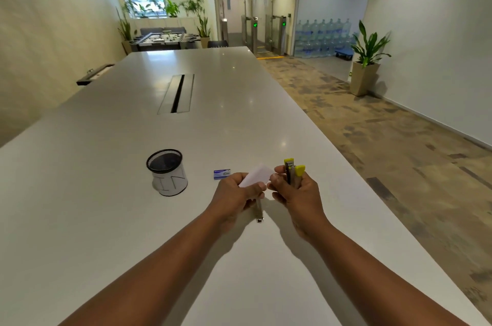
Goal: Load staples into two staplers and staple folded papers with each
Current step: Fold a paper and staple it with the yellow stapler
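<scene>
— On the counter [106, 192], what sits farthest left?
— A black mesh cup [167, 171], upright; right of it, a small blue staple box [221, 174] lying flat.
— And the hands?
— Left hand [236, 194] pinches a folded white paper [256, 176], thumb curled over its near edge. Something slim and metallic [258, 212] shows below that hand; I cannot tell what.
— The right?
— Right hand [297, 193] has its fingers wrapped round a yellow stapler [292, 169], held upright, just beside the paper.
</scene>
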Motion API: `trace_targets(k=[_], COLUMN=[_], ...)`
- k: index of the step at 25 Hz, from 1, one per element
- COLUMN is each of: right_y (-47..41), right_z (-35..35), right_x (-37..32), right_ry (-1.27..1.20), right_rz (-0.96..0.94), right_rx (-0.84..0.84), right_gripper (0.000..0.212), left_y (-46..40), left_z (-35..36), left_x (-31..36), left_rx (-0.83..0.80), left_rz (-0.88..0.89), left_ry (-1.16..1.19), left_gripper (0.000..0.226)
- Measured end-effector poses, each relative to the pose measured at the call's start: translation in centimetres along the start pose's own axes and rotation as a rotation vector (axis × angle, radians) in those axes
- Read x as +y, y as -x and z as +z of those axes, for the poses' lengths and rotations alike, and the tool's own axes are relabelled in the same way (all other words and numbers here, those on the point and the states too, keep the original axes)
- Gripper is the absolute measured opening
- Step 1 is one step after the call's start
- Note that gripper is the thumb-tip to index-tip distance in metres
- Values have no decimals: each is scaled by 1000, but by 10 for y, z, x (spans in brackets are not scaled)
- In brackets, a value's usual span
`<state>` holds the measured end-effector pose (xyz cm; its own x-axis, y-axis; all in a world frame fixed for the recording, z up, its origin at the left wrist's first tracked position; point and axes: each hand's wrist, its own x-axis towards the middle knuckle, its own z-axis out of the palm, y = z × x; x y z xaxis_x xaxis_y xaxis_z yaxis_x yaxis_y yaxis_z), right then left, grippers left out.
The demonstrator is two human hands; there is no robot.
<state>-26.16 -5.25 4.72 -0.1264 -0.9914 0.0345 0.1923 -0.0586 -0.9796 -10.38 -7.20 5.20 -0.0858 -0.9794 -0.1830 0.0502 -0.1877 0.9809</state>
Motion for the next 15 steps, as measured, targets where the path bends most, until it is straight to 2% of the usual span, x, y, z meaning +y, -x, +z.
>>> trace_targets(k=[5, 8, 11, 15], right_y=[3, 3, 5, 6], right_z=[33, 41, 46, 48], right_x=[-1, -2, -4, -2], right_ry=[77, 181, 246, 241], right_rz=[-84, -122, -150, -120], right_rx=[7, -69, -165, -172], right_gripper=[13, 15, 18, 21], left_y=[22, 29, 27, 26], left_z=[-29, -43, -55, -64], left_x=[3, 11, 20, 25], left_rx=[-19, -10, 18, 37], left_rz=[62, 270, 441, 421], left_ry=[-82, -246, -428, -422], left_gripper=[37, 49, 31, 7])
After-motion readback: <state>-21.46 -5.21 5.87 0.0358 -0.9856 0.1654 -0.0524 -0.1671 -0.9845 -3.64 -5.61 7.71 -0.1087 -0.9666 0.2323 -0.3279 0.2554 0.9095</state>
